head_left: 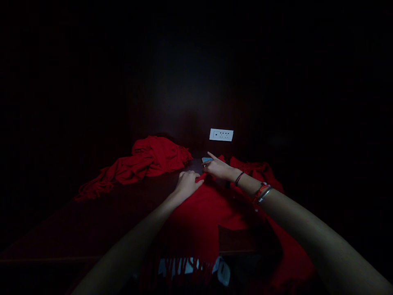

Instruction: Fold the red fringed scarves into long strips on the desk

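A red fringed scarf (pixel 196 213) lies spread over the dark tabletop, and its fringe hangs past the front edge. My left hand (pixel 188 184) is closed on the scarf's far end, with the thumb against the cloth. Close by on the right, my right hand (pixel 217 169) pinches the same end, one finger stretched out away from the cloth. Just beyond its fingers a small light-blue flat item (pixel 207 160) shows in part; its kind is unclear. Bracelets circle the right wrist.
Another red fringed scarf (pixel 153 157) lies bunched at the back left of the dark table (pixel 101 229). More red cloth (pixel 260 170) is heaped at the right. A white socket panel (pixel 221 135) is on the back wall. A pale object (pixel 224 273) shows below the front edge.
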`<state>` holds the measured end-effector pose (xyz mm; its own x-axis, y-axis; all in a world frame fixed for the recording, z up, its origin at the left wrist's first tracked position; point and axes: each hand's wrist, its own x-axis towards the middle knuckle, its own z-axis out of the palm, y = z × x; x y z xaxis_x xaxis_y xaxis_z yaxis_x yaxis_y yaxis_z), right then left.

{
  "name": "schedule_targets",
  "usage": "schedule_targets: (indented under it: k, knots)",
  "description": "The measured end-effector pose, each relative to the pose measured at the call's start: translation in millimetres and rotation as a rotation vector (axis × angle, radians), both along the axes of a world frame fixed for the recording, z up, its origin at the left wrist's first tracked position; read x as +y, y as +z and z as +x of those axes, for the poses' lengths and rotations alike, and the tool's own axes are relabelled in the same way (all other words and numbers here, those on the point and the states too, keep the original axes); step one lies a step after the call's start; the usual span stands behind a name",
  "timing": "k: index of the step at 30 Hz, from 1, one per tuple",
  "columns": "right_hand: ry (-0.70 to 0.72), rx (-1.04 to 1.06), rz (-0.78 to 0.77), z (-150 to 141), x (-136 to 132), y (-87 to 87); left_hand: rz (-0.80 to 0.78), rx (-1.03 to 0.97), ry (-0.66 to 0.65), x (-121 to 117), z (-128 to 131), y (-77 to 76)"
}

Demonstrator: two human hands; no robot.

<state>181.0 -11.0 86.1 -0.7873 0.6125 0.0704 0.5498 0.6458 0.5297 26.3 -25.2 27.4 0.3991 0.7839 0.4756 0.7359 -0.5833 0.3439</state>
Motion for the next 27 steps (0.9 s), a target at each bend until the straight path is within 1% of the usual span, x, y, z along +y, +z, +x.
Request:
schedule_targets:
  k: [2, 3, 4, 6, 7, 9, 10, 12, 15, 17, 20, 22, 24, 27]
  knots:
    - [-0.014, 0.027, 0.0, 10, -7, 19.2, -0.132, -0.208, -0.16, 5, -5, 5.4]
    - [-0.028, 0.046, -0.001, 18, -12, 32.0, -0.191, -0.32, -0.206, 9, -8, 7.6]
    - [-0.048, 0.062, -0.005, 28, -18, 46.0, -0.239, -0.421, -0.217, 13, -12, 8.6]
    - [-0.117, 0.101, -0.011, 54, -31, 74.0, -0.305, -0.553, -0.149, 23, -18, 5.5]
    - [-0.159, 0.12, -0.005, 70, -38, 85.8, -0.331, -0.57, -0.101, 28, -19, 1.1]
    - [-0.254, 0.138, 0.02, 104, -55, 100.7, -0.376, -0.498, -0.028, 37, -14, -11.3]
    - [-0.301, 0.13, 0.028, 122, -63, 103.1, -0.397, -0.437, -0.016, 39, -7, -17.8]
    - [-0.395, 0.094, 0.034, 156, -77, 98.1, -0.433, -0.331, -0.032, 42, 14, -27.9]
    - [-0.543, 0.038, 0.041, 193, -93, 75.7, -0.455, -0.297, -0.092, 41, 58, -31.5]
    - [-0.604, -0.015, 0.042, 205, -100, 59.2, -0.466, -0.301, -0.132, 40, 91, -28.9]
    - [-0.605, -0.103, 0.05, 208, -107, 43.1, -0.503, -0.322, -0.206, 38, 137, -25.8]
    - [-0.579, -0.128, 0.084, 206, -109, 40.8, -0.545, -0.34, -0.263, 36, 162, -26.3]
    - [-0.558, -0.13, 0.125, 204, -109, 44.5, -0.601, -0.352, -0.312, 31, 180, -28.5]
    - [-0.536, -0.124, 0.163, 202, -108, 55.3, -0.679, -0.358, -0.332, 23, 192, -30.5]
